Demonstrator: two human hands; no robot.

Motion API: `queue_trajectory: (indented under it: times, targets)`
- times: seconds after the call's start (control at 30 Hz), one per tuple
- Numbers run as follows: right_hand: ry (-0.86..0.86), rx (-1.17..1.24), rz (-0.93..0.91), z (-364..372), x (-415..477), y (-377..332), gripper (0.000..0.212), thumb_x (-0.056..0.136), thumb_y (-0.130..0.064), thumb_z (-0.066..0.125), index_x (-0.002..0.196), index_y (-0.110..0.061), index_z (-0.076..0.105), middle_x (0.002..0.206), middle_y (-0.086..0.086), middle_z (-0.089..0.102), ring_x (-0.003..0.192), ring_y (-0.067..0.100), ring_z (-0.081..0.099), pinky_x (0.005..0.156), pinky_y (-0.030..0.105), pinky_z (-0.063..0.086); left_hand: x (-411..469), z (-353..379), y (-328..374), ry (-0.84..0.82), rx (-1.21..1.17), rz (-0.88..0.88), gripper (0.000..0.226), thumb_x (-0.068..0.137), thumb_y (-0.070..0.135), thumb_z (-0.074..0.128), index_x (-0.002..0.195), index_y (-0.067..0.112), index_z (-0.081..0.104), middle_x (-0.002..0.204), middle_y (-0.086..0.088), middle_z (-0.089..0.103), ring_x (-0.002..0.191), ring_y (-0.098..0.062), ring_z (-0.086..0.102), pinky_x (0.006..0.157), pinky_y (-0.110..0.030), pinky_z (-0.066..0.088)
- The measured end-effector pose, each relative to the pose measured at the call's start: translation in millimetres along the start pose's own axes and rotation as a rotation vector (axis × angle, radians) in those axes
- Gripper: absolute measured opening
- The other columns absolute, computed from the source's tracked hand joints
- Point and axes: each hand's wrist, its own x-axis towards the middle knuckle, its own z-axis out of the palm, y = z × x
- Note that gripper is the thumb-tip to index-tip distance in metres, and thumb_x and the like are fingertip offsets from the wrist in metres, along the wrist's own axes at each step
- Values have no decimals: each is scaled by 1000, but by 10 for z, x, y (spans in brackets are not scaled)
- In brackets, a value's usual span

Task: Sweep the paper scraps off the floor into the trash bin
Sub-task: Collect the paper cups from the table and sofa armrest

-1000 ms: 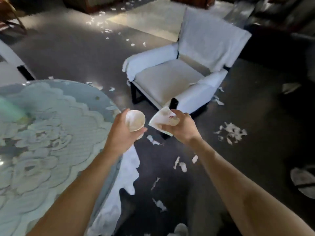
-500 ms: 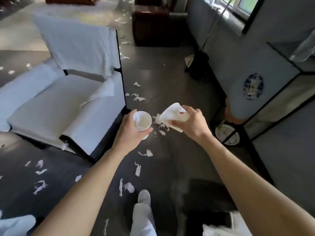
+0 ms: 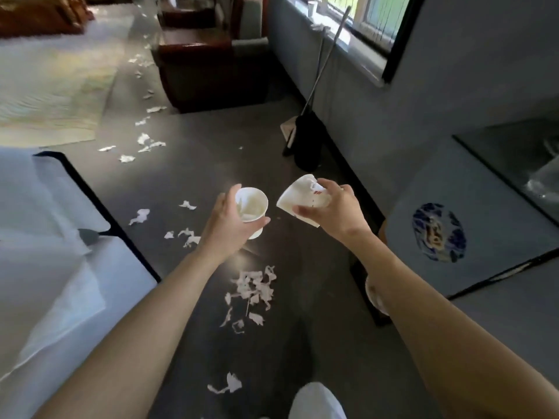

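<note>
My left hand (image 3: 227, 225) grips an upright white paper cup (image 3: 251, 207) in mid-air. My right hand (image 3: 338, 211) holds a crushed white paper cup (image 3: 298, 196) with red print, its mouth tilted to the left. White paper scraps (image 3: 254, 287) lie in a cluster on the dark floor under my arms. More scraps (image 3: 145, 143) trail away toward the back left. A broom with a black dustpan (image 3: 307, 140) leans against the wall by the window. I see no trash bin.
A white-covered armchair (image 3: 45, 252) fills the left side. A dark wooden cabinet (image 3: 208, 65) stands at the back. On the right is a grey-covered table (image 3: 472, 225) with a blue emblem. A pale rug (image 3: 57, 83) lies back left. My white-clad leg (image 3: 314, 400) shows at the bottom.
The view has swung right and moved forward, from a round table and the armchair to the aisle by the window. Both hands still hold their cups.
</note>
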Motion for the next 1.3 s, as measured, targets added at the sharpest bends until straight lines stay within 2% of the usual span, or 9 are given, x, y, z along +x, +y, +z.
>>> queue_trajectory:
  times: [0.17, 0.43, 0.63, 0.73, 0.87, 0.97, 1.07, 1.17, 1.3]
  targets:
    - [56, -18, 27, -301, 1656, 245, 83, 71, -46, 78, 142, -23, 41, 133, 6, 41, 96, 11, 41, 76, 21, 42, 1656, 707, 255, -72, -36, 60, 88, 72, 36, 80, 143, 16, 33, 141, -7, 40, 126, -21, 38, 89, -20, 24]
    - [46, -59, 77, -881, 4364, 578, 80, 70, -42, 81, 138, -17, 48, 127, 11, 45, 110, 23, 51, 84, 23, 36, 4263, 1619, 630, -69, -60, 10, 91, 68, 30, 85, 142, 7, 37, 139, -14, 43, 124, -26, 43, 91, -16, 25]
    - [40, -88, 139, -969, 6047, 624, 81, 68, -43, 82, 138, -20, 48, 128, 10, 44, 114, 26, 51, 89, 25, 38, 5823, 1946, 601, -75, -56, -51, 90, 69, 33, 84, 142, 7, 37, 130, -15, 43, 118, -28, 46, 94, -25, 32]
    - [68, -47, 171, -872, 6890, 722, 80, 68, -40, 83, 137, -19, 48, 129, 11, 43, 116, 27, 49, 87, 24, 37, 6728, 2193, 516, -114, -38, -34, 89, 69, 34, 84, 140, 6, 39, 128, -17, 45, 117, -29, 47, 95, -27, 34]
    - [67, -18, 268, -662, 7999, 925, 79, 70, -43, 81, 138, -20, 47, 130, 13, 43, 118, 28, 48, 88, 25, 37, 7908, 2659, 364, -217, -18, 7, 86, 68, 35, 84, 137, 6, 43, 128, -13, 49, 118, -25, 46, 92, -19, 30]
    - [79, -11, 344, -431, 8744, 1174, 80, 70, -48, 79, 138, -21, 48, 127, 14, 47, 118, 30, 48, 100, 35, 41, 8667, 3104, 169, -323, 22, 48, 88, 66, 36, 85, 138, 6, 42, 130, -12, 50, 121, -26, 43, 99, -27, 31]
    - [56, 20, 430, -179, 9401, 1526, 81, 69, -52, 78, 138, -22, 47, 127, 11, 49, 118, 29, 50, 102, 40, 43, 9262, 3669, -96, -407, 15, 44, 89, 69, 36, 83, 141, 10, 38, 134, -7, 45, 124, -22, 39, 96, -20, 27]
    - [42, 105, 501, 98, 9905, 1972, 81, 67, -50, 79, 136, -19, 49, 126, 7, 57, 112, 24, 57, 94, 43, 50, 9642, 4306, -417, -490, -20, -24, 90, 73, 36, 81, 144, 9, 33, 136, -7, 37, 123, -20, 40, 91, -13, 26]
    - [32, 134, 555, 495, 10464, 2669, 71, 72, -42, 79, 133, -15, 52, 122, 0, 60, 105, 17, 57, 85, 34, 51, 10037, 5244, -916, -575, -19, -107, 90, 78, 33, 77, 148, 13, 24, 142, -7, 29, 127, -24, 38, 92, -22, 31]
